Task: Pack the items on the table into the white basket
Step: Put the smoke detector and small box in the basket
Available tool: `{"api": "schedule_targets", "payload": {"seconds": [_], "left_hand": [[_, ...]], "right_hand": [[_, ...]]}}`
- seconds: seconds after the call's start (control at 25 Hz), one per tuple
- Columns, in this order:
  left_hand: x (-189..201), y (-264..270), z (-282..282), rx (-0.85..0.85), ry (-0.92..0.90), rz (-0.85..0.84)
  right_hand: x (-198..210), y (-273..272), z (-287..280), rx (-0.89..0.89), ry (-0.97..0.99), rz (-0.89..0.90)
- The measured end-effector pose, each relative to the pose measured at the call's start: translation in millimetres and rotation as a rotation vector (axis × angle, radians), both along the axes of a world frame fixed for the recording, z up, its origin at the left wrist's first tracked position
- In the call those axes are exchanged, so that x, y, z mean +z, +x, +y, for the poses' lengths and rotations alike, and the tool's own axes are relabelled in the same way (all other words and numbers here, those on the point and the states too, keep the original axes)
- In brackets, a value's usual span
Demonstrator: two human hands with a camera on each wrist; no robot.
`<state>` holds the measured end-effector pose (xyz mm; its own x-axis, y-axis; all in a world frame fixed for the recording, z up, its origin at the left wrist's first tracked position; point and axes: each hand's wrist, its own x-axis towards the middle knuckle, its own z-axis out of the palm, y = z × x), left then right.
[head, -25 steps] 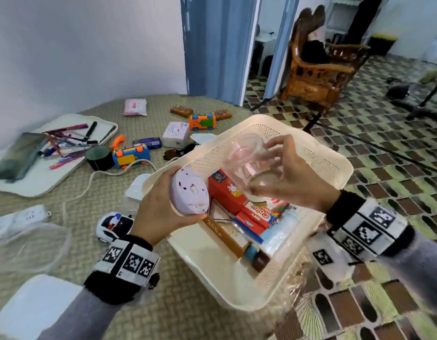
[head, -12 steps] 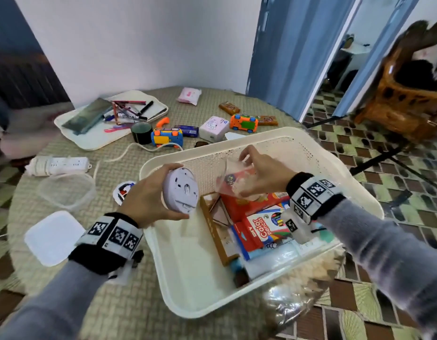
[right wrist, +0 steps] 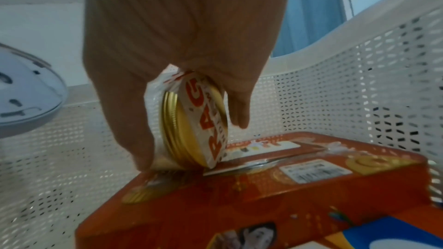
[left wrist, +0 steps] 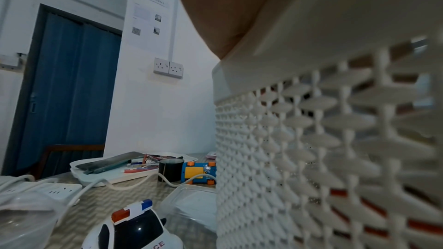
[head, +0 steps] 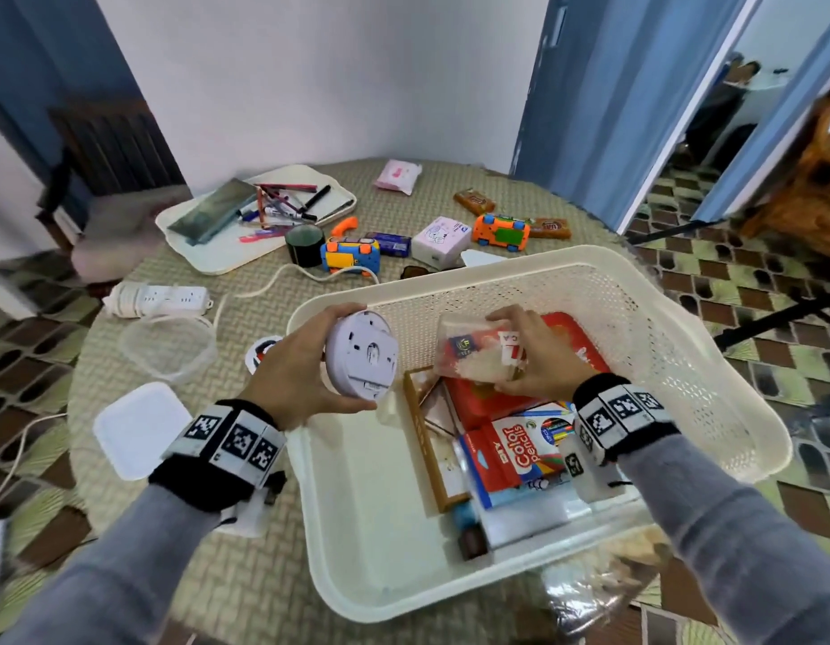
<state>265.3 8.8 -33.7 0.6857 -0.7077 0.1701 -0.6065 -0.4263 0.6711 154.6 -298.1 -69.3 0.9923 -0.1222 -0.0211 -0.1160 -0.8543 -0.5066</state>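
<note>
right hand (head: pixel 539 360) lowered jar (head: pixel 473 349) onto red box (right wrist: pixel 263 186), gripping; left hand (head: pixel 294 379) grips disc (head: pixel 362 351).

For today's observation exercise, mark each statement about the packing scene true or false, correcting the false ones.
1. The right hand holds a jar over the red box. True.
2. The left hand is empty. False: it grips a round white device.
3. The pencil box lies in the basket. True.
4. The police car is in the basket. False: it sits on the table beside it.
</note>
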Motion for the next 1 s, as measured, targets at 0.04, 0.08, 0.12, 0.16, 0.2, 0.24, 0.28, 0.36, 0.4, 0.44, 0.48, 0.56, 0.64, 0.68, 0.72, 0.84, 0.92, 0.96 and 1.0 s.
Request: {"api": "schedule_targets", "payload": {"seconds": [0.04, 0.08, 0.12, 0.16, 0.2, 0.24, 0.28, 0.36, 0.4, 0.44, 0.48, 0.56, 0.64, 0.68, 0.72, 0.84, 0.92, 0.96, 1.0], "left_hand": [[-1, 1, 0, -0.004, -0.008, 0.002], [-2, 1, 0, -0.005, -0.023, 0.010], [-4, 3, 0, -0.003, -0.046, 0.012], [-6, 4, 0, 0.001, -0.066, 0.006], [-7, 5, 1, 0.008, -0.075, -0.005], [-8, 7, 1, 0.012, -0.074, -0.018], [-8, 8, 1, 0.011, -0.065, -0.027], [-8, 9, 2, 0.002, -0.038, -0.046], [-8, 8, 2, -0.001, -0.024, -0.056], [-9, 8, 2, -0.003, -0.012, -0.065], [-8, 9, 0, -0.008, -0.003, -0.075], [-9, 10, 1, -0.010, 0.008, -0.088], [-9, 11, 2, -0.010, 0.006, -0.096], [-9, 11, 2, -0.009, 0.008, -0.099], [-9, 11, 3, -0.007, 0.014, -0.102], [-9, 10, 2, -0.021, 0.026, -0.106], [-9, 10, 2, -0.017, 0.018, -0.095], [-8, 9, 2, -0.012, 0.013, -0.091], [-8, 8, 2, -0.008, 0.013, -0.091]], "right_hand": [[3, -1, 0, 0.010, 0.009, 0.001], [6, -3, 2, 0.027, 0.031, -0.006], [8, -5, 4, 0.050, 0.074, -0.017], [10, -10, 8, 0.075, 0.136, -0.028], [13, -13, 13, 0.103, 0.210, -0.030], [15, -15, 18, 0.131, 0.273, -0.009], [17, -16, 24, 0.166, 0.312, 0.032], [18, -15, 36, 0.246, 0.315, 0.125], [17, -12, 42, 0.282, 0.308, 0.162], [14, -9, 48, 0.317, 0.306, 0.193], [12, -7, 53, 0.350, 0.295, 0.218], [5, -2, 65, 0.433, 0.236, 0.272], [-3, 3, 79, 0.513, 0.167, 0.336], [-8, 6, 86, 0.556, 0.131, 0.370], [-13, 8, 93, 0.601, 0.096, 0.399], [-30, 10, 109, 0.721, 0.013, 0.467], [-35, 9, 116, 0.785, -0.015, 0.477], [-37, 8, 119, 0.809, -0.031, 0.462], [-38, 6, 121, 0.833, -0.045, 0.439]]}}
